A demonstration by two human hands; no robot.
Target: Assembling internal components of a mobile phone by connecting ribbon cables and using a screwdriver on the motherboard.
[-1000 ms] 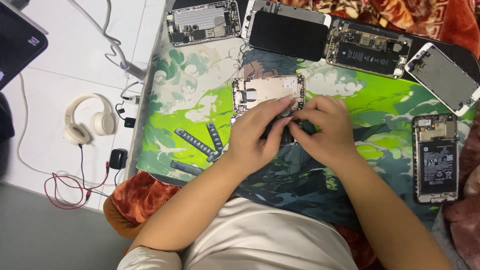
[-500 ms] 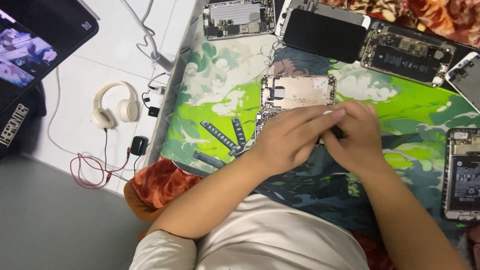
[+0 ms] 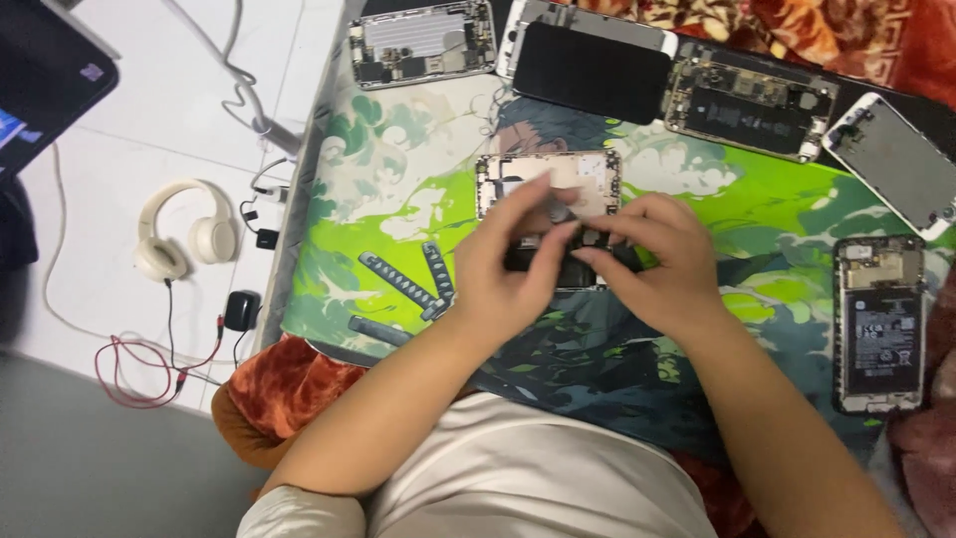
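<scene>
At frame centre, the left hand [image 3: 503, 274] and right hand [image 3: 657, 264] pinch a small dark part [image 3: 558, 267] (details unclear) over the opened phone [image 3: 548, 184], its long axis horizontal, lying just above both hands' fingertips.

An opened phone [image 3: 548, 194] lies at the centre of the mat [image 3: 398, 199], both hands on its near end. Four more phones line the mat's far edge; another opened phone [image 3: 878, 324] sits at its right edge. Headphones [image 3: 184, 239] lie on the floor [image 3: 119, 159], left of the mat.
</scene>
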